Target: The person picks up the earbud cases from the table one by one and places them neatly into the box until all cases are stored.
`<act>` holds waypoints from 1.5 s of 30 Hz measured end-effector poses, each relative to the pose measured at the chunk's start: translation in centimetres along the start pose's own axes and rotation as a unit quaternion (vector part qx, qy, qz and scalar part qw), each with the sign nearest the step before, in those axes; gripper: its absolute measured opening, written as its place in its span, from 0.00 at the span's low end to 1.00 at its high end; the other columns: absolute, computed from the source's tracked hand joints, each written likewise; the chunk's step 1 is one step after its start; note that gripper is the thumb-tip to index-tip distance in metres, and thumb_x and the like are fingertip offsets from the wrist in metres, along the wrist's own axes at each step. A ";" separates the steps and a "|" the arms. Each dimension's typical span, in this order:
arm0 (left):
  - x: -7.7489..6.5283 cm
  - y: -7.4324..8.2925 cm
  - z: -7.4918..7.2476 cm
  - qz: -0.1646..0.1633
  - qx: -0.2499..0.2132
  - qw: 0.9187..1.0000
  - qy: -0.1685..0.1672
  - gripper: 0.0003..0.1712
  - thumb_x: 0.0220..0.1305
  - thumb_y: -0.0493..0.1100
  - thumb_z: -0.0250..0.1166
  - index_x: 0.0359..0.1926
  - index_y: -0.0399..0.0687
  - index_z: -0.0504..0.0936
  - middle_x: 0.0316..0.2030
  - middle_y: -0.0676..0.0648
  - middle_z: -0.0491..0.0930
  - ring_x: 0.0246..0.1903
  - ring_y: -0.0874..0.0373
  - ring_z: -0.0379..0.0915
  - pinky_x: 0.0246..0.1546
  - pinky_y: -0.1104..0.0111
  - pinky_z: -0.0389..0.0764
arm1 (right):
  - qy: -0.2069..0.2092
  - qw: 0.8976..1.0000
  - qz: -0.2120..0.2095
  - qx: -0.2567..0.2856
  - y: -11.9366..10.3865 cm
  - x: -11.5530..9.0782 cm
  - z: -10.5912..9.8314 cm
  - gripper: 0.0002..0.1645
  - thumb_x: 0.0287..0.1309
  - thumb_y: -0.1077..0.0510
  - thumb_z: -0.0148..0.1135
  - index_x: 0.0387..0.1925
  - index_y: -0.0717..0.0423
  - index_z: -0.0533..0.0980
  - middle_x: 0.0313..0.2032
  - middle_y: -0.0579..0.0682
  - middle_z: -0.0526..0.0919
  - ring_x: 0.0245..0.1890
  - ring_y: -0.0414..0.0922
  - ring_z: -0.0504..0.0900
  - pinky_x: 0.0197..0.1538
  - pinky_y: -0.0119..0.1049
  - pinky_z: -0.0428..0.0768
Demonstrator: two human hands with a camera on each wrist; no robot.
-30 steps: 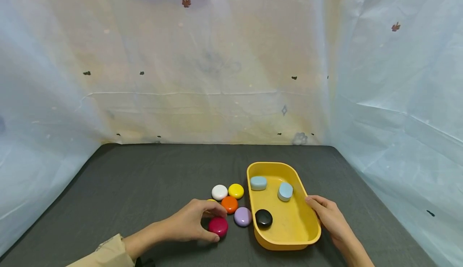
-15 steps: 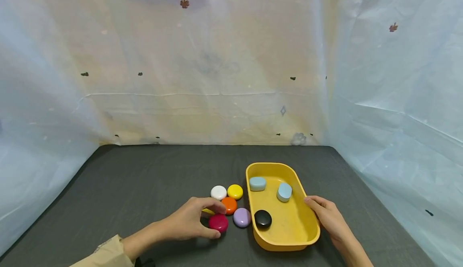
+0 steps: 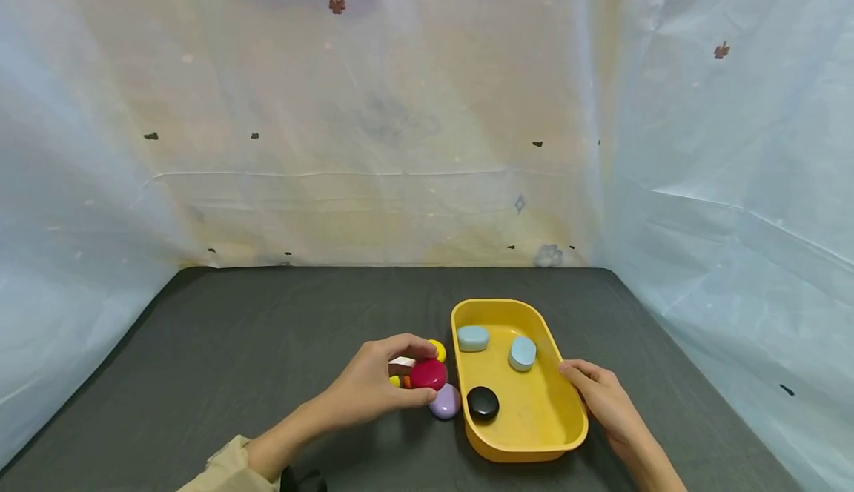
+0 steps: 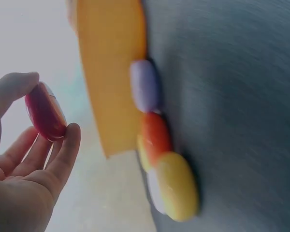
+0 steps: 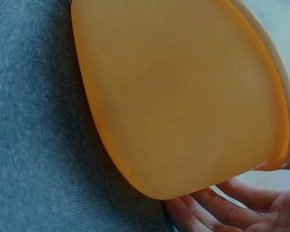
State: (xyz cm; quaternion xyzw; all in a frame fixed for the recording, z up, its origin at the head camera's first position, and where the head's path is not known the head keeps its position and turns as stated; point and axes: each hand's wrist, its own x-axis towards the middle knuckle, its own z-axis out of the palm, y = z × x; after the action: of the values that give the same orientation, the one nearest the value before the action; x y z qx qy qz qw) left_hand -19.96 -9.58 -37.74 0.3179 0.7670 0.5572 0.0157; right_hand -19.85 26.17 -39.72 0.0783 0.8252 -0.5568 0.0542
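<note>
My left hand (image 3: 373,382) pinches a glossy crimson disc (image 3: 428,375) between thumb and fingertips. In the left wrist view the crimson disc (image 4: 46,112) is lifted off the table. My right hand (image 3: 606,403) grips the right side of a yellow tray (image 3: 530,412), thumb at the rim; in the right wrist view its fingers (image 5: 222,205) lie along the outer wall. Inside the tray sit a black disc (image 3: 483,403) and two light blue pieces, one oval (image 3: 472,338) at the back left and one rounded (image 3: 523,353) toward the right.
Beside the tray's left wall lie a lilac disc (image 3: 445,401), an orange disc (image 4: 156,137), a yellow disc (image 4: 178,187), a second yellow disc (image 3: 438,350) and a white disc (image 4: 156,193), partly hidden by my left hand. A dark grey cloth (image 3: 320,314) covers the table.
My left hand has picked the crimson disc up from the table and carried it forward and right, over the other discs. My right hand keeps its hold on the tray.
</note>
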 end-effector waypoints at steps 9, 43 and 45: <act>2.1 2.4 1.8 0.028 -0.035 0.999 0.025 0.26 0.54 0.44 0.77 0.54 0.48 0.79 0.49 0.53 0.80 0.49 0.57 0.77 0.48 0.66 0.80 | 0.003 1.000 -0.004 -0.013 -0.1 0.2 0.1 0.29 0.70 0.47 0.56 0.57 0.69 0.74 0.42 0.53 0.82 0.36 0.47 0.81 0.38 0.40 0.82; 7.3 -0.9 6.2 -0.004 0.090 0.995 0.039 0.27 0.52 0.39 0.77 0.53 0.43 0.79 0.48 0.50 0.81 0.44 0.63 0.77 0.47 0.75 0.77 | -0.004 1.000 0.005 -0.024 -0.2 0.3 -0.1 0.31 0.70 0.45 0.55 0.59 0.69 0.73 0.43 0.53 0.82 0.37 0.48 0.81 0.39 0.41 0.82; 7.2 -0.9 6.2 0.003 0.092 0.995 0.034 0.26 0.52 0.38 0.77 0.53 0.42 0.79 0.48 0.48 0.81 0.44 0.63 0.77 0.47 0.75 0.77 | -0.003 1.000 0.007 -0.022 -0.1 0.2 -0.1 0.31 0.70 0.46 0.55 0.59 0.69 0.73 0.42 0.53 0.83 0.36 0.48 0.82 0.39 0.41 0.82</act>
State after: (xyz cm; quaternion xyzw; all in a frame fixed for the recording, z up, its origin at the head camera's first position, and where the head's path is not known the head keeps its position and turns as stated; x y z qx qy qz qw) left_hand -23.84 -0.89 -38.49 0.3011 0.8140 0.4951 -0.0412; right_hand -20.11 26.25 -39.60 0.0809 0.8367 -0.5380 0.0624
